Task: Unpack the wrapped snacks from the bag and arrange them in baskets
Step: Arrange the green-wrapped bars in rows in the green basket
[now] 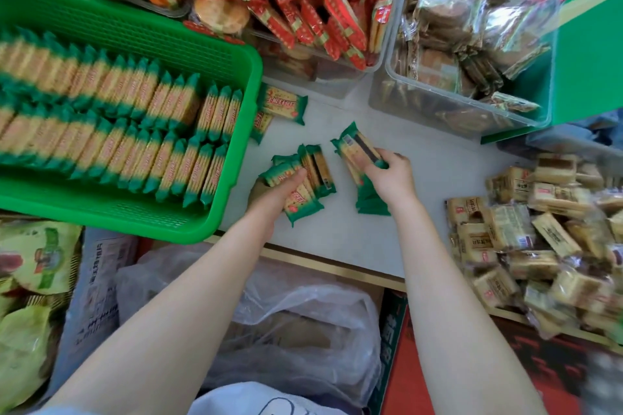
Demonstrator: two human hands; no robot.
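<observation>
A green plastic basket [232, 54] at the left holds two rows of green-ended cracker packs [111, 131] standing on edge. On the white counter [438, 172] my left hand [283, 189] grips a small bunch of the same green packs [317, 168], with more lying under it. My right hand [391, 175] holds another few green packs [357, 148], tilted up, over a couple lying flat [371, 202]. Two loose packs [283, 104] lie by the basket's right rim. A clear plastic bag [303, 323] sits open below the counter edge.
Clear tubs at the back hold red-wrapped snacks [313, 10] and brown-wrapped snacks [451, 54]. A heap of tan-wrapped snacks [539, 239] covers the counter's right end. Green snack bags [33, 266] lie at the lower left. A green box [590, 44] stands at the far right.
</observation>
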